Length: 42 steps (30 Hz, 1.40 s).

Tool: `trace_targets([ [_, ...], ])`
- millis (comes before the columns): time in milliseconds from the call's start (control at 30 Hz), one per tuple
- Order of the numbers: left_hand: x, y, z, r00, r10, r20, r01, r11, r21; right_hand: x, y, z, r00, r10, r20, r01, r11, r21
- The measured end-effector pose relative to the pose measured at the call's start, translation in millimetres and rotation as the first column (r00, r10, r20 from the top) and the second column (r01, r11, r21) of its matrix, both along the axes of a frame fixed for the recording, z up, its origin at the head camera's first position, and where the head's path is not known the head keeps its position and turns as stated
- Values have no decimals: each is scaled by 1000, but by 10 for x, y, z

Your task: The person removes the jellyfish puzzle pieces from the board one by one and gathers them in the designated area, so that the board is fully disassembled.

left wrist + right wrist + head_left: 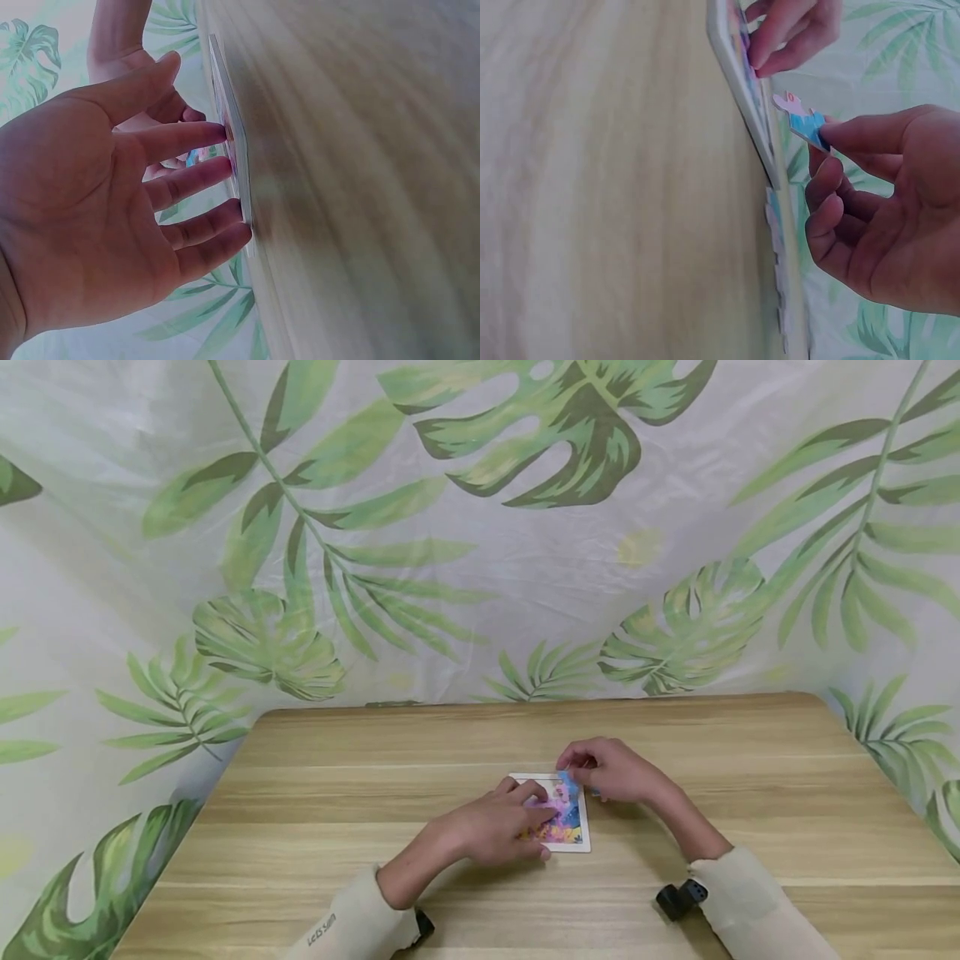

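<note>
Right grip (611, 770): thumb and finger drawn to a narrow pinch; holds one piece (806, 126).
Piece: pink and blue, knobbed edge; at the right grip's fingertips, by the board's far right corner; contact with the board not determinable.
Left grip (498, 827): fingers spread, lightly bent, nothing clasped; fingertips resting on the board.
Board (587, 837): white rim, colourful picture; flat under the left grip's fingers, just left of the right grip.
Other pieces (778, 255): lying on the tabletop (705, 743) beneath the right grip.
Step in hand, as judged: placing the piece, board steadied by the left grip.
Next move, as judged: calls for turning the knobs to match a gap, then pressing flat.
</note>
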<state>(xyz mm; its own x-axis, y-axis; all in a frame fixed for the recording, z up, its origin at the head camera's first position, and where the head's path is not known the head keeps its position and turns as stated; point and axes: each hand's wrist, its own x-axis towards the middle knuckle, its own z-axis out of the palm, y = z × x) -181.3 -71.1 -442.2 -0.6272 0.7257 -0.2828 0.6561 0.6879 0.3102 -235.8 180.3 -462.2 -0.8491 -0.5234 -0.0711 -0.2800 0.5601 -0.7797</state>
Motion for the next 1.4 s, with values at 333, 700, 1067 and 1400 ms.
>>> trace_targets([
  [333,23,-8,-20,999,-4,-43,4,1000,11,50,377,57,998,-21,63,21,1000,-5],
  [700,44,-5,-25,999,-5,-50,6,1000,12,101,773,50,996,-63,66,60,997,39],
  [1067,60,-11,-14,999,8,-37,-7,1000,20,157,981,71,997,-69,43,66,995,75],
  [1400,78,-3,-11,999,40,-28,-40,999,-2,144,1143,58,998,-64,16,63,996,69],
])
